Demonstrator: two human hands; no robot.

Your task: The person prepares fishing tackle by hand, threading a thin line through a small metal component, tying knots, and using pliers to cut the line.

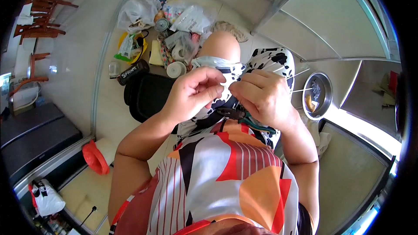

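My left hand (197, 92) is raised over my lap, its fingers curled and the thumb bent toward the forefinger. Close beside it, my right hand (264, 93) is closed in a pinch, knuckles up. The fingertips of both hands nearly meet; whatever may be between them is too small to make out. Below the hands lie a dark brown object (231, 113) and a dark green strip (257, 125) on the black-and-white patterned trousers (272, 61). My right hand partly covers them.
On the right stands a metal basin (324, 104) with a yellowish piece and grey bits inside. A black stool (150, 95), a dark bottle (133, 72), a white roll (178, 53) and plastic bags (138, 11) are on the floor at left. Cabinets (313, 30) border the upper right.
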